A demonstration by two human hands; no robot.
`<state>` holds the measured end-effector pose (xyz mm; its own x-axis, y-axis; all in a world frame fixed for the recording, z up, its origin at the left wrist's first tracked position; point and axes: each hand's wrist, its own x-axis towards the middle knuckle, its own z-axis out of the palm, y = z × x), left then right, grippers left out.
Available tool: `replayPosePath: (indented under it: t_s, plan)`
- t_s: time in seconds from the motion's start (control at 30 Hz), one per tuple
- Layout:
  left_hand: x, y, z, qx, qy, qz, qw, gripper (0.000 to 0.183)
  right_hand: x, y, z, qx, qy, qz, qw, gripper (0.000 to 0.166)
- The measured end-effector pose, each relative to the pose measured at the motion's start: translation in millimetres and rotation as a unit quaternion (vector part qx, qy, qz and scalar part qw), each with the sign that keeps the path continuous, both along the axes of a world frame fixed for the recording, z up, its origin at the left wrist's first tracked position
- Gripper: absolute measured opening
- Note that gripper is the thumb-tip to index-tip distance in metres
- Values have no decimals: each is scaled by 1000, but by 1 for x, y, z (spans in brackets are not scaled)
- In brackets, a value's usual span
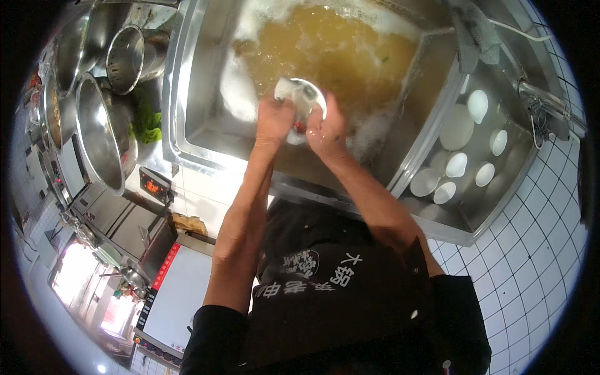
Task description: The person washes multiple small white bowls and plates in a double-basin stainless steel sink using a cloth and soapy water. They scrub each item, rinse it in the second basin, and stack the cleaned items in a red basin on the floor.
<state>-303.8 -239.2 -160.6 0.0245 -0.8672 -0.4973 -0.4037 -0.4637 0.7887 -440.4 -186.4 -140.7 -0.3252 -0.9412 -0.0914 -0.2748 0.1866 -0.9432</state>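
Both hands are over the murky, yellowish, foamy water [328, 51] of a stainless steel sink basin [206, 93]. My left hand [275, 117] and my right hand [328, 126] hold a small white bowl [322, 96] between them, the right at its rim. A pale, wet cloth or scrubber [284, 89] shows at my left fingers, inside or against the bowl; its exact kind cannot be told. Something small and red lies between the hands. Fingertips are partly hidden by the bowl and blur.
In the right basin [504, 206], several white bowls [477, 106] sit in water under a metal faucet [546, 93]. At left stand a large steel bowl [101, 136], a steel pot [125, 60], a green cloth [149, 129] and a digital display [154, 185]. A metal divider [429, 136] separates the basins.
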Motion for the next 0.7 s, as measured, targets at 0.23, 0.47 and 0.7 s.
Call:
replayPosePath:
  t_s: [0.23, 0.47, 0.7]
  plan:
    - [2, 2, 15, 28, 20, -16, 999, 24, -46, -58, 27, 195, -19, 249, 948, 25]
    - [9, -5, 8, 14, -117, -166, 979, 28, -56, -60, -39, 170, 28, 469, 866, 21]
    - [9, -13, 23, 33, -152, -235, 960, 37, -36, -25, -1, 110, 120, 290, 943, 28]
